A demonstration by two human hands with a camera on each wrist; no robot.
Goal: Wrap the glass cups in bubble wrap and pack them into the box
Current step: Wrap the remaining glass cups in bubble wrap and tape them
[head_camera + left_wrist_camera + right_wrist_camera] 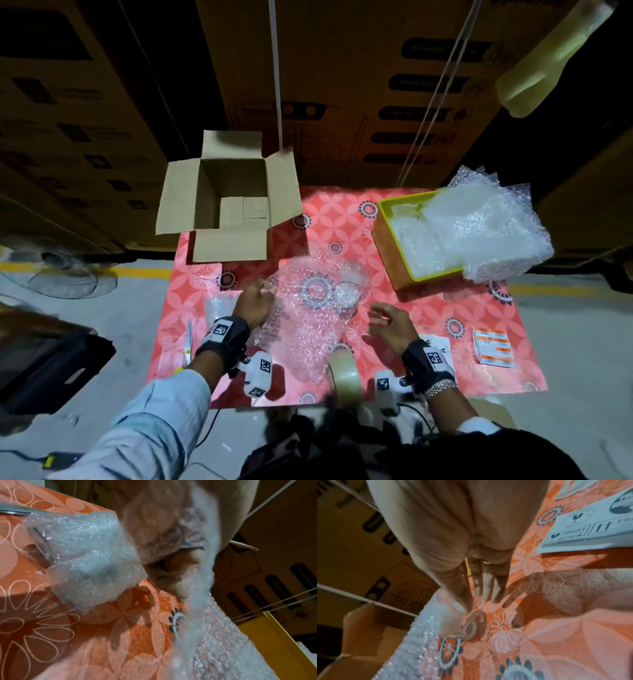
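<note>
A glass cup (346,296) is seen lying on its side on a bubble wrap sheet (308,329) spread over the middle of the table (438,308), its rim facing the right side; in the right wrist view the cup (467,628) lies at the sheet's edge just past the fingertips. The sheet's left edge is pinched by the left hand (255,305), whose fingers (181,588) are curled round the film and lift it off the table. The right hand (388,325) is held just right of the cup with fingers (486,582) straight and spread, nothing being gripped; whether the cup is touched cannot be told. An already wrapped cup (82,561) lies left of the left hand, beside scissors (15,510) of which only the blades are seen. The box (229,198) stands open at the far left corner of the table, its flaps spread. A yellow tray (394,246) filled with more bubble wrap (479,226) stands at the far right. A tape roll (344,377) stands at the near edge between the wrists, and fragile labels (583,526) lie right of the right hand.
</note>
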